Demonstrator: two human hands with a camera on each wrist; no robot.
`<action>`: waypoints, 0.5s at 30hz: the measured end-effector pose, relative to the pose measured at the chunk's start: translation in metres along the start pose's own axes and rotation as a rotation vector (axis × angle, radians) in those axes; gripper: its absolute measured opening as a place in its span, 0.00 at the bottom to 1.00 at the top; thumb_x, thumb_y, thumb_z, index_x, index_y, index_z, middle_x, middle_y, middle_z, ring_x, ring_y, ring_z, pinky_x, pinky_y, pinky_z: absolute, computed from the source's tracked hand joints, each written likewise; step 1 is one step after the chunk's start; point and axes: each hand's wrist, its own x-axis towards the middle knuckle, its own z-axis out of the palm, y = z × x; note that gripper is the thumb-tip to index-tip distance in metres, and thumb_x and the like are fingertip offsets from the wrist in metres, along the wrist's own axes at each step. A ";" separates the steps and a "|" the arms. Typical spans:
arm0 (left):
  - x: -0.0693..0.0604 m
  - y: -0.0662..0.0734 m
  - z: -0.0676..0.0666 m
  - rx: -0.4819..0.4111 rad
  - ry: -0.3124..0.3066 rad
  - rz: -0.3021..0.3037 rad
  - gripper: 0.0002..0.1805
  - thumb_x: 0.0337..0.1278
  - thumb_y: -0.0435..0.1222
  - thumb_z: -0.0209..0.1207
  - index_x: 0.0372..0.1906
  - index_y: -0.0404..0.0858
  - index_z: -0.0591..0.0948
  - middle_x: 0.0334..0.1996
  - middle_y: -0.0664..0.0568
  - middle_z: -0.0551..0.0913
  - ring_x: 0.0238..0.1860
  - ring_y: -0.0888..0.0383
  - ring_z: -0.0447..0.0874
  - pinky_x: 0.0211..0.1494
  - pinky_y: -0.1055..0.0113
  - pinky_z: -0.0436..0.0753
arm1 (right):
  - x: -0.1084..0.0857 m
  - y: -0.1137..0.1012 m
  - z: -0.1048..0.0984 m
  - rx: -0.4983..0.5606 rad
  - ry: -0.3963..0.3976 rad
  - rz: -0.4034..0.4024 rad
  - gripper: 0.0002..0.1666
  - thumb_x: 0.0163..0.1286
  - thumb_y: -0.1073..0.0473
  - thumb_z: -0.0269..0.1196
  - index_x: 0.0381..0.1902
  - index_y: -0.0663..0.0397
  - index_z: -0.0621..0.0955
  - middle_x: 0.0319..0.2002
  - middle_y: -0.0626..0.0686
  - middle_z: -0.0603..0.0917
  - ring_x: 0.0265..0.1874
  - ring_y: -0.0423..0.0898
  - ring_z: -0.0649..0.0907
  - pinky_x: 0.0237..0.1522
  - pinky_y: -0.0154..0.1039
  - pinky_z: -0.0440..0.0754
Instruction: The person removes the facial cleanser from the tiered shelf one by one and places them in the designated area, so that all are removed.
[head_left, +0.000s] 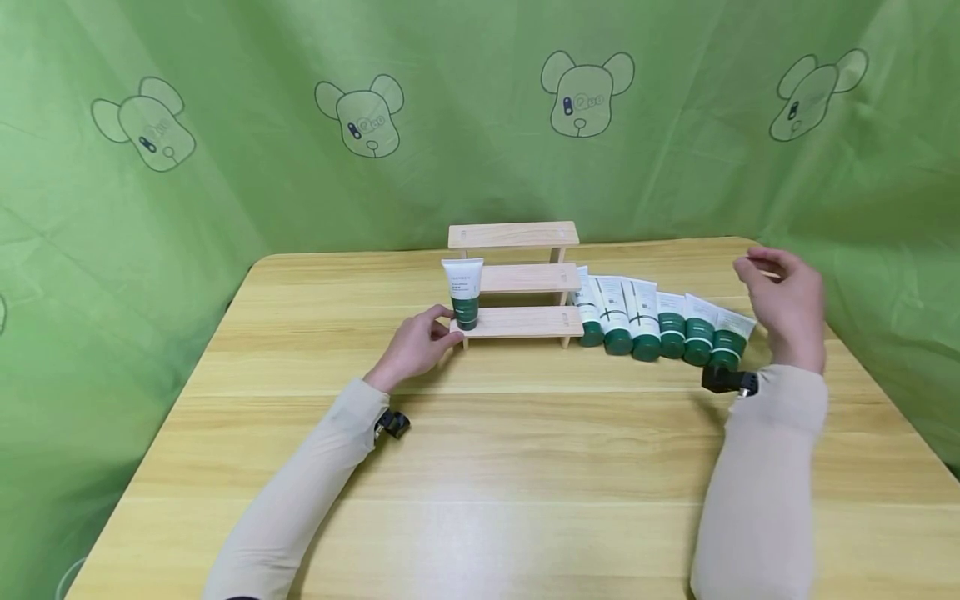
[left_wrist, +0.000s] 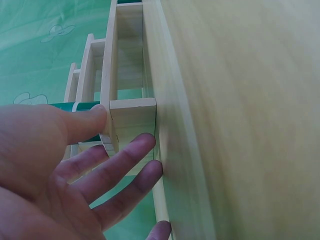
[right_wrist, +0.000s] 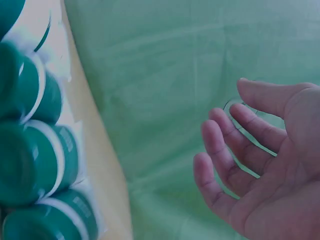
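My left hand (head_left: 418, 346) grips the left end of the lowest step of a three-tier wooden display stand (head_left: 525, 322). In the left wrist view its thumb lies against the step board (left_wrist: 106, 75), the other fingers spread near the leg. A white-and-green squeeze tube (head_left: 465, 292) stands upright, cap down, on that step's left end, close to my left fingers. My right hand (head_left: 791, 304) is raised at the right with nothing in it. In the right wrist view its fingers are loosely bent, apart from the row of tubes (right_wrist: 45, 160).
Several more white-and-green tubes (head_left: 645, 321) lie side by side to the right of the stand, green caps toward me. A green curtain (head_left: 480, 167) with bear outlines hangs behind the wooden table (head_left: 525, 467).
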 end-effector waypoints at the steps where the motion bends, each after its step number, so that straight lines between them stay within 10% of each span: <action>1: 0.000 0.000 0.000 -0.002 0.001 -0.001 0.24 0.71 0.45 0.62 0.66 0.39 0.76 0.48 0.43 0.88 0.46 0.49 0.87 0.49 0.56 0.86 | -0.002 -0.005 0.002 0.007 0.010 -0.012 0.29 0.74 0.40 0.61 0.69 0.41 0.76 0.47 0.30 0.75 0.45 0.30 0.74 0.43 0.26 0.73; 15: 0.000 0.001 -0.001 -0.009 0.002 0.001 0.25 0.71 0.45 0.62 0.66 0.39 0.75 0.48 0.42 0.88 0.45 0.49 0.88 0.48 0.57 0.86 | -0.029 -0.075 0.037 0.085 0.080 -0.262 0.24 0.74 0.47 0.64 0.65 0.43 0.79 0.51 0.36 0.82 0.50 0.33 0.78 0.56 0.31 0.75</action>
